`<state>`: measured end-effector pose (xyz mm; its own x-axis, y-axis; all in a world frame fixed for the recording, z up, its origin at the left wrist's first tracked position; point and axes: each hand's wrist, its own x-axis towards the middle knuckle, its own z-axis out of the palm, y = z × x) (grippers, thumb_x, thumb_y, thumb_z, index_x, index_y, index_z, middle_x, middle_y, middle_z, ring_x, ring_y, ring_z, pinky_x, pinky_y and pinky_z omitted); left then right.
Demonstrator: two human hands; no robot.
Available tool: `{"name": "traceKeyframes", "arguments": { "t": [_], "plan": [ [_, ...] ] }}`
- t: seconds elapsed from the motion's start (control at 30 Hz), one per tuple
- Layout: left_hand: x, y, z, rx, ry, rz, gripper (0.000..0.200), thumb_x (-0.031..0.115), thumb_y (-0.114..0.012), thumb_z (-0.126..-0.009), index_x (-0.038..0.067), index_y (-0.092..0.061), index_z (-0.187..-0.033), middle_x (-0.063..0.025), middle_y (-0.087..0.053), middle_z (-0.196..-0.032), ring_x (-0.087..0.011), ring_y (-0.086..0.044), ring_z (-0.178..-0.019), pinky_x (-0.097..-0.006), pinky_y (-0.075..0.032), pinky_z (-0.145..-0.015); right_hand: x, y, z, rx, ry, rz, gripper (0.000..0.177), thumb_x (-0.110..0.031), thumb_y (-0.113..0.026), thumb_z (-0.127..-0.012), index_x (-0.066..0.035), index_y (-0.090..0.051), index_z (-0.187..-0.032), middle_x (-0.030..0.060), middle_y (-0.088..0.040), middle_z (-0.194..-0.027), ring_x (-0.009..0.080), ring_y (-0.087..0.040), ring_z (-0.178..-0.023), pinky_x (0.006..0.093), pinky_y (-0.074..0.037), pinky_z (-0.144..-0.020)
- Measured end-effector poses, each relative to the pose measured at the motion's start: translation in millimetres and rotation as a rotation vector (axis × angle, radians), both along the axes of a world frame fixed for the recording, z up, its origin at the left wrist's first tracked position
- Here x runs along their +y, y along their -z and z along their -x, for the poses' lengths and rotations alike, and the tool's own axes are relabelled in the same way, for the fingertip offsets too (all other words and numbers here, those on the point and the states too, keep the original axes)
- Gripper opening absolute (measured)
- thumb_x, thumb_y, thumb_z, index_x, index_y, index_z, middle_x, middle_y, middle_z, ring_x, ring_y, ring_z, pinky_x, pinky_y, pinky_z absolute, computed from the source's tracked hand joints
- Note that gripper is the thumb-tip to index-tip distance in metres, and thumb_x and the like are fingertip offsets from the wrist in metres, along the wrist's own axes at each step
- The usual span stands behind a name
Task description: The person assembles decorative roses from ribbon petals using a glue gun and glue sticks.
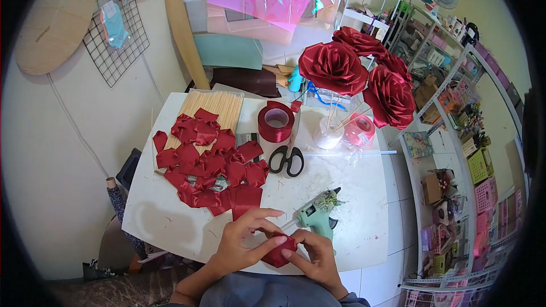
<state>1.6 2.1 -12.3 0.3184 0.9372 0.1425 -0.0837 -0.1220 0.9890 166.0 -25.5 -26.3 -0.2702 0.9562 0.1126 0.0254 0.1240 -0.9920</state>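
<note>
At the table's front edge, my left hand (pixel 242 243) presses its thumb on a folded red satin petal (pixel 276 258), its forefinger stretched out above. On the other side my right hand (pixel 319 260) pinches the same petal between thumb and fingers. A mint-green glue gun (pixel 322 223) lies just beyond my right hand, with clear strands of glue near its nozzle. To the left, many loose red satin petals (pixel 211 165) are heaped, some over a bundle of bamboo skewers (pixel 219 105).
Black-handled scissors (pixel 286 161) and a roll of red ribbon (pixel 261 124) lie mid-table. Several finished red satin roses (pixel 334 68) stand on sticks in a white holder (pixel 328 135), beside a pink roll (pixel 359 131). Loaded shelves (pixel 449 136) line the right side.
</note>
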Motion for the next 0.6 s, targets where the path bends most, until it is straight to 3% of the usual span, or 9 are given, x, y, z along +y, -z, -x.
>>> {"name": "traceKeyframes", "arguments": {
  "t": [0.1,0.17,0.23,0.3,0.4,0.47,0.5,0.57,0.6],
  "plan": [
    [2.8,12.8,-0.3,-0.152,-0.209,-0.084,0.024,0.003,-0.064,-0.07,0.001,-0.054,-0.092,-0.009,-0.058,-0.082,-0.0106,-0.055,-0.078,-0.0254,-0.044,-0.067,-1.3,-13.3,-0.7,-0.145,0.083,-0.049,0.017,-0.007,-0.063,-0.071,0.0,-0.054,-0.082,0.01,-0.056,-0.075,0.0152,-0.053,-0.067,0.0244,-0.041,-0.06],
    [23.8,12.8,25.9,0.467,-0.389,-0.566,0.024,-0.005,-0.062,-0.068,-0.002,-0.05,-0.089,-0.0062,-0.053,-0.081,-0.0083,-0.052,-0.066,-0.0196,-0.043,-0.06,-2.7,-14.3,-8.9,-0.399,0.321,-0.198,0.027,-0.012,-0.067,-0.067,0.001,-0.052,-0.086,0.0107,-0.054,-0.075,0.0195,-0.053,-0.066,0.0273,-0.042,-0.06],
    [38.9,-0.5,35.0,0.11,-0.525,-0.143,0.016,-0.004,-0.059,-0.071,-0.002,-0.052,-0.085,-0.0052,-0.055,-0.073,-0.0063,-0.051,-0.068,-0.0179,-0.042,-0.06,-2.1,-15.9,-18.5,-0.799,0.471,-0.222,0.047,-0.022,-0.07,-0.064,0.004,-0.046,-0.094,0.0144,-0.048,-0.083,0.0271,-0.049,-0.076,0.0342,-0.042,-0.062],
    [62.2,-3.3,51.5,0.162,-0.536,-0.171,0.013,-0.004,-0.057,-0.073,-0.003,-0.052,-0.085,-0.0048,-0.055,-0.071,-0.0069,-0.052,-0.068,-0.019,-0.043,-0.06,-1.4,-7.3,-26.3,-0.969,0.47,-0.162,0.051,-0.025,-0.069,-0.065,0.005,-0.043,-0.097,0.0167,-0.043,-0.091,0.0304,-0.049,-0.08,0.0351,-0.043,-0.063],
    [91.5,7.9,66.6,0.238,-0.514,-0.229,0.009,-0.001,-0.056,-0.075,-0.002,-0.056,-0.084,-0.0047,-0.058,-0.072,-0.0081,-0.053,-0.062,-0.0208,-0.043,-0.056,-3.3,-4.7,-22.5,-0.943,0.447,-0.069,0.053,-0.024,-0.069,-0.065,0.006,-0.042,-0.098,0.0179,-0.038,-0.096,0.0329,-0.049,-0.079,0.0358,-0.044,-0.065],
    [99.5,7.6,71.3,0.618,-0.433,-0.27,0.013,-0.001,-0.055,-0.075,0.0,-0.057,-0.088,-0.0074,-0.058,-0.081,-0.0134,-0.054,-0.073,-0.0238,-0.043,-0.066,-3.9,3.8,-23.2,-0.886,0.494,-0.047,0.053,-0.022,-0.069,-0.064,0.006,-0.041,-0.099,0.0183,-0.037,-0.097,0.0332,-0.05,-0.077,0.036,-0.044,-0.065],
    [101.0,10.2,73.0,0.618,-0.434,-0.272,0.013,-0.001,-0.055,-0.075,0.0,-0.057,-0.088,-0.0074,-0.058,-0.081,-0.0134,-0.054,-0.073,-0.0238,-0.043,-0.066,-3.2,6.6,-24.2,-0.833,0.541,-0.026,0.054,-0.02,-0.069,-0.064,0.007,-0.041,-0.1,0.0186,-0.036,-0.098,0.0334,-0.05,-0.076,0.0362,-0.045,-0.065],
    [102.6,14.9,74.8,0.927,-0.498,-0.678,0.018,0.004,-0.057,-0.073,0.003,-0.058,-0.091,-0.0092,-0.058,-0.089,-0.0204,-0.053,-0.082,-0.0282,-0.042,-0.072,-2.8,5.0,-25.3,-0.812,0.544,-0.017,0.051,-0.017,-0.069,-0.063,0.006,-0.042,-0.1,0.0181,-0.036,-0.097,0.0318,-0.051,-0.074,0.0354,-0.045,-0.064],
    [101.0,13.9,73.7,0.926,-0.495,-0.676,0.018,0.004,-0.057,-0.073,0.003,-0.058,-0.091,-0.0092,-0.058,-0.089,-0.0204,-0.053,-0.082,-0.0282,-0.042,-0.072,-3.8,4.3,-26.3,-0.795,0.544,-0.002,0.049,-0.014,-0.068,-0.063,0.006,-0.042,-0.1,0.0176,-0.037,-0.096,0.0302,-0.052,-0.072,0.0347,-0.046,-0.062]
  ]
}}
